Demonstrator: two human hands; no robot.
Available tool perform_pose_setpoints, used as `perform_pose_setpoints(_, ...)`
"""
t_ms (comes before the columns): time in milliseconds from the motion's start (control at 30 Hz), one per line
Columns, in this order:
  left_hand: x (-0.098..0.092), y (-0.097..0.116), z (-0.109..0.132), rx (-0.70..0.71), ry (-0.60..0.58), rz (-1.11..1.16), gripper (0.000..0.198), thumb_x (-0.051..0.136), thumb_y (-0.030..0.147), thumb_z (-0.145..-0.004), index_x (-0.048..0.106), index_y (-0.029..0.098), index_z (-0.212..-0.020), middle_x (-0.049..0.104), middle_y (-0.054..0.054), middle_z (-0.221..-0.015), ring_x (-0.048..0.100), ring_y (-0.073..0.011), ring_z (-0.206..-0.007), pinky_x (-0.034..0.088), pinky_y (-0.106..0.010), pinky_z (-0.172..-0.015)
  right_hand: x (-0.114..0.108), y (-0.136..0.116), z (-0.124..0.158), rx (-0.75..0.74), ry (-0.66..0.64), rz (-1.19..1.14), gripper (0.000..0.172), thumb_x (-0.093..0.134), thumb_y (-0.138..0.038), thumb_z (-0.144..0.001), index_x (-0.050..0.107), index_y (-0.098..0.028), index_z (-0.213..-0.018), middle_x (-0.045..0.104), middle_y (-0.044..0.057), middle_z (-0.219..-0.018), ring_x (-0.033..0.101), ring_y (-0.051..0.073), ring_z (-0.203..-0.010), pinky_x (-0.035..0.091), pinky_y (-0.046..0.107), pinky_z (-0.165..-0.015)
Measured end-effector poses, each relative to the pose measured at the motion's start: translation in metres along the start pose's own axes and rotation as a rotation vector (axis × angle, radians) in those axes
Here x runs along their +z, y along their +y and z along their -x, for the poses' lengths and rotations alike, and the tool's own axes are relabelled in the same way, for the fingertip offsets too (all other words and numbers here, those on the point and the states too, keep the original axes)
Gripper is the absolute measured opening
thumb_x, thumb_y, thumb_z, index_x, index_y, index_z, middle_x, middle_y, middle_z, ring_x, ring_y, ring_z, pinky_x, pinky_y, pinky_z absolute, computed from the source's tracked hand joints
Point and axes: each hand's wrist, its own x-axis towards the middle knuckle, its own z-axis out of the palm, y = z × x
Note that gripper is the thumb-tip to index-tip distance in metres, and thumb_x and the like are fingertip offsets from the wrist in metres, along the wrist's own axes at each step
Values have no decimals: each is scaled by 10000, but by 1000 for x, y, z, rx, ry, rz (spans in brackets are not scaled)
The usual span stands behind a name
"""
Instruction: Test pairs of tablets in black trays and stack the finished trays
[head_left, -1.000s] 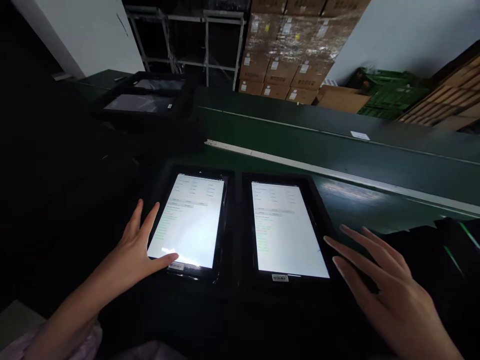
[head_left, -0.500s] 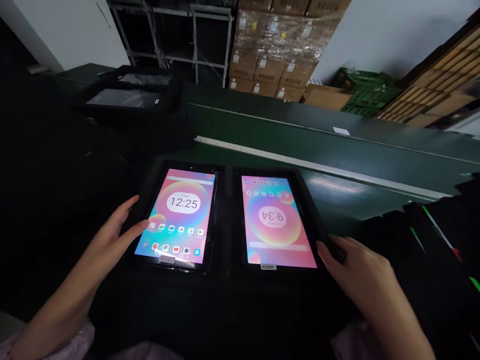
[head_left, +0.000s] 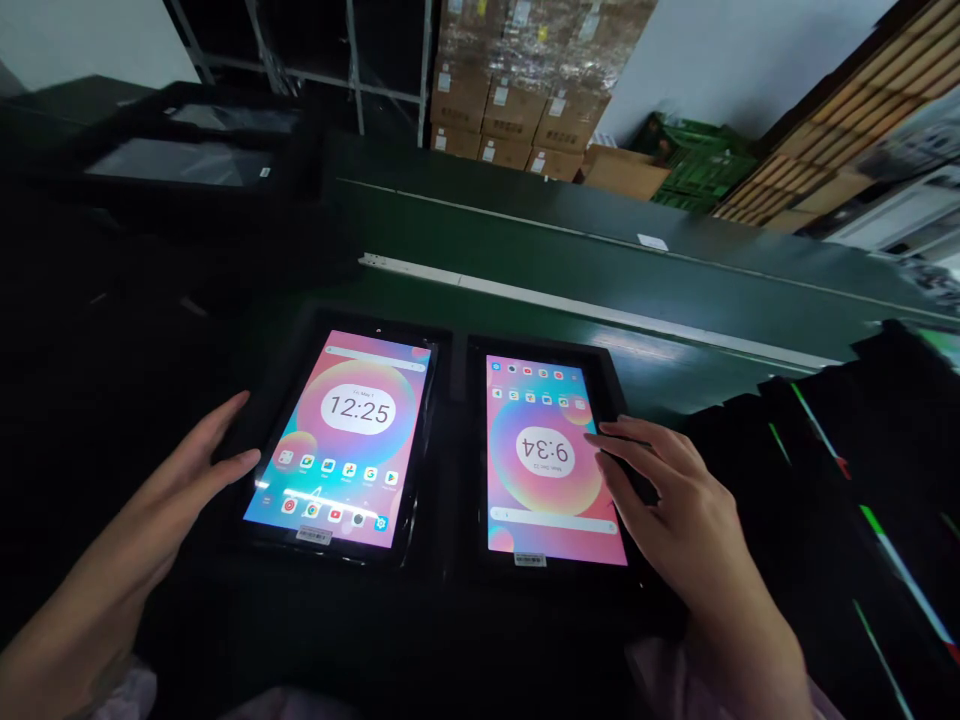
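1. Fingers (head_left: 637, 437) of the right hand (head_left: 686, 510), half-curled and spread, rest over the right edge of the right tablet (head_left: 544, 480), clasping nothing.
2. Left hand (head_left: 176, 470), flat and open, holds nothing; its fingertips (head_left: 244, 457) lie beside the left tablet (head_left: 341, 400).
3. Both glossy rectangular tablets sit side by side in black cases, just apart. The left reads 12:25 upright; the right shows 9:34 upside down.
4. Behind them, a smooth green conveyor belt (head_left: 600, 265) runs with a pale metal strip (head_left: 585, 312).
5. Beyond stand plastic-wrapped cardboard cartons (head_left: 517, 110), green latticed crates (head_left: 697, 170) and a steel shelf rack (head_left: 315, 60).
6. Black sheets with green-edged layers (head_left: 825, 500) are stacked at right.
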Motion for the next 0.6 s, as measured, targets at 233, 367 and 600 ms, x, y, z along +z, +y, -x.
perform_pose_setpoints(233,7,14,2,-69,-50,24,724,707,486,-824,440,418,-1494,511,57,-1551,464,-280,-1442,353,-473,-1235,25,42,-34,-50,18,79,387,469,-468,-1007,751,-246,-1153,598,141,-1344,455,389,-1370,462,611,-1058)
perform_pose_setpoints(367,4,1,-8,-46,-71,38,768,725,516,-803,423,422,-1503,483,51,-1574,444,-288,-1457,350,-484,-1231,50,58,-50,-18,69,96,443,407,-469,-1014,763,-233,-1133,549,158,-1392,383,418,-1414,380,682,-1103)
perform_pose_setpoints(600,-7,-20,-12,153,-180,-129,831,642,526,-860,276,370,-1589,340,15,-1663,364,-269,-1509,339,-433,-1228,49,51,-41,36,177,38,498,386,-534,-1028,737,-210,-1167,604,167,-1366,436,403,-1400,393,649,-1103)
